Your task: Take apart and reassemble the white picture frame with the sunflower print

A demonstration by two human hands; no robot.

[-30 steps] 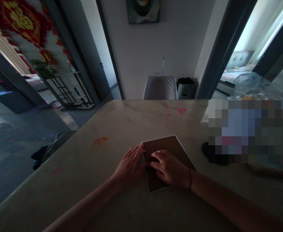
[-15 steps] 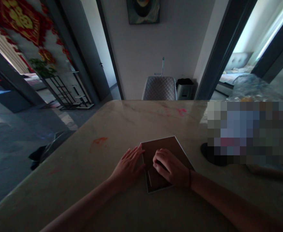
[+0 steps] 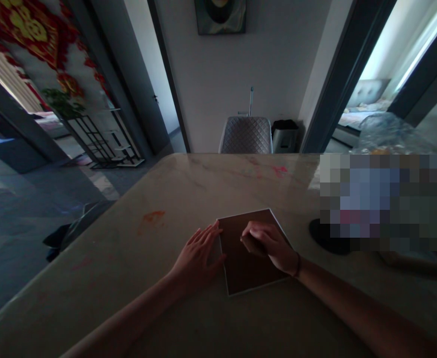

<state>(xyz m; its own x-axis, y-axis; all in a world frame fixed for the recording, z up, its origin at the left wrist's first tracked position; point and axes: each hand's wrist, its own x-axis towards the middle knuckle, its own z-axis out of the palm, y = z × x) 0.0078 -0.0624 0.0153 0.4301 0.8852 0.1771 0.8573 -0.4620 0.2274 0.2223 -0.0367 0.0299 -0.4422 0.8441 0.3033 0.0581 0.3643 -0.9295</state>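
Tabletop (image 3: 102, 278) room beyond the left hand (image 3: 198, 261) — pixelated heap (image 3: 379, 199) to the right

Room inspected from the counter side. The marble-effect counter (image 3: 110, 248) has an orange stain (image 3: 153, 216) and pink marks (image 3: 278, 171); its right end is obscured by pixelation (image 3: 379, 199). The floor is dark grey tile (image 3: 24, 214). On the pale far wall hangs a framed picture (image 3: 220, 15), above a quilted grey chair (image 3: 245, 135) and a metal bin (image 3: 285, 136). To the left are a dark door (image 3: 136, 74), a red wall hanging (image 3: 17, 25), and a potted plant (image 3: 62, 102) on a black metal stand (image 3: 99, 141). The right doorway shows a bed (image 3: 356, 112) with an upholstered headboard (image 3: 368, 92). Bright daylight enters there; the room itself is dim.
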